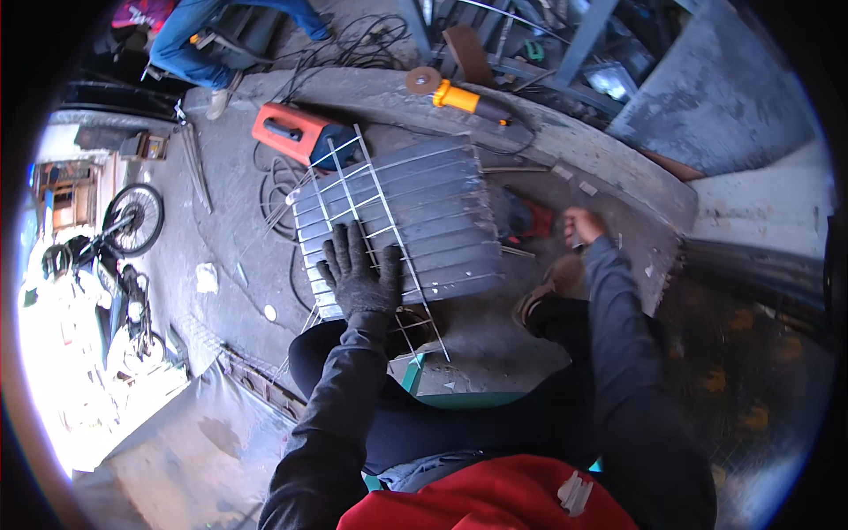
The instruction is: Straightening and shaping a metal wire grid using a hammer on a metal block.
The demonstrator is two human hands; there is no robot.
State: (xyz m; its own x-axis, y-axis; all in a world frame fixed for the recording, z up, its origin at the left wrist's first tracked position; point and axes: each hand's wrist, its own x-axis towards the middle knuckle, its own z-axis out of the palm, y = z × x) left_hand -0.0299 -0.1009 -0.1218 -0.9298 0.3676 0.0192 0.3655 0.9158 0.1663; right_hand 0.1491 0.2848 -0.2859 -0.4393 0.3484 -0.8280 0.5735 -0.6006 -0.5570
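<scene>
My left hand, in a dark grey glove, lies with its fingers spread on a grid of thin metal rods. Beneath the grid is a grey ribbed metal panel, in front of my knees. My right hand is bare and held off to the right of the panel, above my right shoe. Its fingers are curled closed around something small and greyish, too blurred to name. A red and black object sits on the floor between the panel and my right hand.
An orange-red machine with a handle stands beyond the panel, cables around it. A yellow angle grinder lies on the concrete ledge. A person in blue jeans is at the far left. A motorcycle stands left. Metal sheets lean at right.
</scene>
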